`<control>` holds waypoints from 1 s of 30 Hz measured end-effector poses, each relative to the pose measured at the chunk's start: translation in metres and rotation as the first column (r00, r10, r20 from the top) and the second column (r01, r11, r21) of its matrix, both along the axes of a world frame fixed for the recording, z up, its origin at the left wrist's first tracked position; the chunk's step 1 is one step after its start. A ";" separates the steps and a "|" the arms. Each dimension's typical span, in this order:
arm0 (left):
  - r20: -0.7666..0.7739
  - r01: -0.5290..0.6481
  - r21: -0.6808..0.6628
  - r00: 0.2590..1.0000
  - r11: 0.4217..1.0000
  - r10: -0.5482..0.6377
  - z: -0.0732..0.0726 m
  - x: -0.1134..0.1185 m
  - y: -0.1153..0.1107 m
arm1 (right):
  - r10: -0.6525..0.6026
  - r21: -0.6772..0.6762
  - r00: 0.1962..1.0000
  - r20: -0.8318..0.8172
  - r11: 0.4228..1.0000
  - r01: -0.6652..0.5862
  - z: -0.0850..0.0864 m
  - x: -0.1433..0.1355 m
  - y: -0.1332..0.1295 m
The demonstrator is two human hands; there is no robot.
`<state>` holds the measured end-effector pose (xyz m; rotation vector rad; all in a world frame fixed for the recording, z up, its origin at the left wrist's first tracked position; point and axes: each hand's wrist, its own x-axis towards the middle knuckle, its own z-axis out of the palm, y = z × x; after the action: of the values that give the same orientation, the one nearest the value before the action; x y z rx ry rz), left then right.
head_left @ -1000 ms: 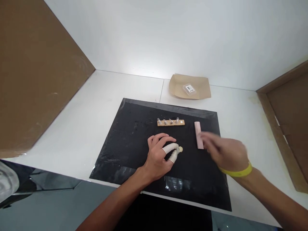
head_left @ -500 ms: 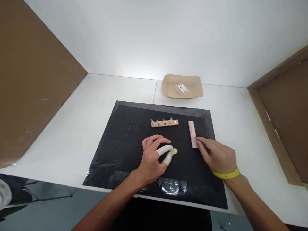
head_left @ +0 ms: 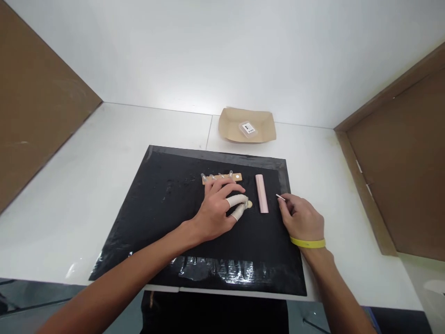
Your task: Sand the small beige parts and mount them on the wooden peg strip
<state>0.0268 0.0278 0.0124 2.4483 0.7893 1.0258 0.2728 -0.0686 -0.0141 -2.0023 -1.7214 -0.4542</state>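
My left hand [head_left: 219,208] has pale finger cots on its thumb and index finger. Those two fingers are pinched on a small round yellowish disc [head_left: 249,204] just above the black mat. Behind its other fingers lies a tan strip [head_left: 227,177] carrying several clear pointed pieces and a white dot, partly hidden by the hand. My right hand [head_left: 304,218], with a yellow wristband, is closed on a thin white stick [head_left: 280,197], its free end pointing up and left. Between the hands a long pink bar [head_left: 262,194] rests on the mat, touched by neither.
The black mat [head_left: 156,195] covers the middle of the white table [head_left: 86,153]. A brown paper tray [head_left: 229,132] at the back holds a small labelled clear box [head_left: 248,129]. Brown panels stand at left [head_left: 38,93] and right [head_left: 399,153], with a white wall behind.
My right hand has moved off the pink bar to the right, and the white stick now shows. My left hand has shifted toward the tan strip with the disc. The whole view has shifted.
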 end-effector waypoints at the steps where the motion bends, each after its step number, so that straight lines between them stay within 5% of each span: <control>1: -0.005 0.023 -0.005 1.000 1.000 -0.023 -0.002 0.003 -0.001 | -0.004 0.010 1.000 -0.012 1.000 0.004 0.000 -0.002 -0.001; 13: 0.026 0.093 -0.050 0.995 0.994 -0.092 -0.016 0.006 -0.012 | 0.063 0.138 0.991 -0.114 0.989 -0.047 -0.001 -0.018 -0.016; 30: 0.068 0.087 -0.070 0.994 0.994 -0.082 -0.012 0.011 -0.009 | 0.057 0.049 0.969 -0.242 0.998 -0.047 -0.006 -0.017 -0.010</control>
<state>0.0379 0.0188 0.0001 2.3529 0.6837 1.0219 0.2563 -0.0784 -0.0204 -1.8903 -1.5945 -0.2149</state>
